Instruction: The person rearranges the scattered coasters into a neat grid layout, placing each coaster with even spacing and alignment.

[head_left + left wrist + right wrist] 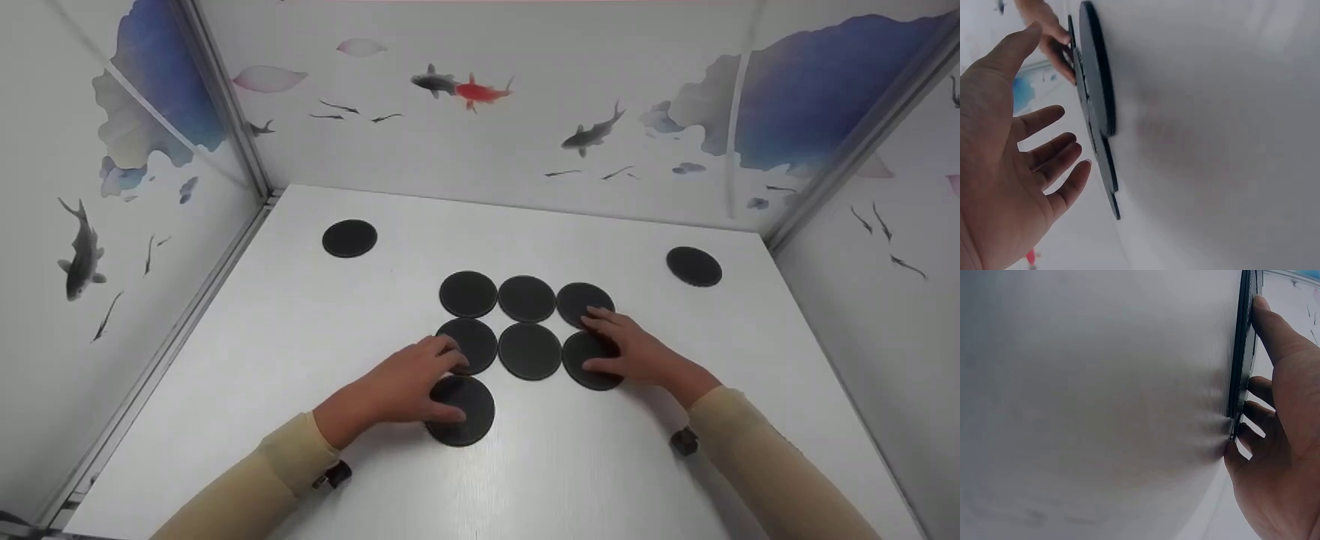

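Several thin black round coasters lie edge to edge on the white table: a back row with a left coaster (468,293), a row in front with a middle coaster (530,351), and a front-left coaster (469,424). My left hand (409,382) is over the front-left coaster and the one behind it, fingers loosely bent; the left wrist view shows its palm (1005,163) raised beside the stack of edges, holding nothing. My right hand (637,351) rests on the two right-hand coasters, thumb on the near one (592,375) and fingertips at the far one (577,298).
Two more coasters lie apart, one at the back left (349,238) and one at the back right (694,267). White panels (465,165) printed with fish and blue shapes enclose the table (555,472) at the back and both sides.
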The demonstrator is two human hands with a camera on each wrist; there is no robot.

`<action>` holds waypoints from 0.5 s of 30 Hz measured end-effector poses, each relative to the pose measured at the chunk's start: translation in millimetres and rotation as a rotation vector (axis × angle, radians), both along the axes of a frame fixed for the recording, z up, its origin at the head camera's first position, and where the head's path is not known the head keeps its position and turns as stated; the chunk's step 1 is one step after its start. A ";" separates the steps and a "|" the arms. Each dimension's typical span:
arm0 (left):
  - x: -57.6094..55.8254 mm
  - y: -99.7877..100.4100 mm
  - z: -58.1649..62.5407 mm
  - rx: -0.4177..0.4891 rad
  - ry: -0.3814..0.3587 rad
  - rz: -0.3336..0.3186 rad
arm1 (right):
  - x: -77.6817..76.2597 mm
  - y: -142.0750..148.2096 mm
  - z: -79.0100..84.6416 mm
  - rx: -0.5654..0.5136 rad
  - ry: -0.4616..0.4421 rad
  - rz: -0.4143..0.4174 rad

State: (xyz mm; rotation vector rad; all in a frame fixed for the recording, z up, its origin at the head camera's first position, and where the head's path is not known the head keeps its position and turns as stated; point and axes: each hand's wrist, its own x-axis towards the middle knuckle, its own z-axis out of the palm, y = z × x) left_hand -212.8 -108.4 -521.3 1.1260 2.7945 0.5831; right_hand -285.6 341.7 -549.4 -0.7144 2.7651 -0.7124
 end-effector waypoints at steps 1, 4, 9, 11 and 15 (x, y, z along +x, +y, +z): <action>-4.9 -3.5 3.1 0.024 0.005 0.020 | -0.2 0.1 -0.2 -0.003 -0.001 -0.001; -19.8 -14.0 10.1 0.058 0.039 0.071 | -1.0 0.8 -1.4 -0.006 -0.006 -0.004; -44.8 -34.2 15.5 0.104 0.049 0.150 | -1.6 1.4 -1.5 -0.003 -0.006 -0.008; -56.7 -43.8 15.2 0.117 0.033 0.200 | -1.9 1.4 -1.7 -0.003 -0.002 -0.007; -84.8 -66.0 12.1 0.130 0.019 0.301 | -2.3 1.0 -2.6 -0.002 -0.001 -0.004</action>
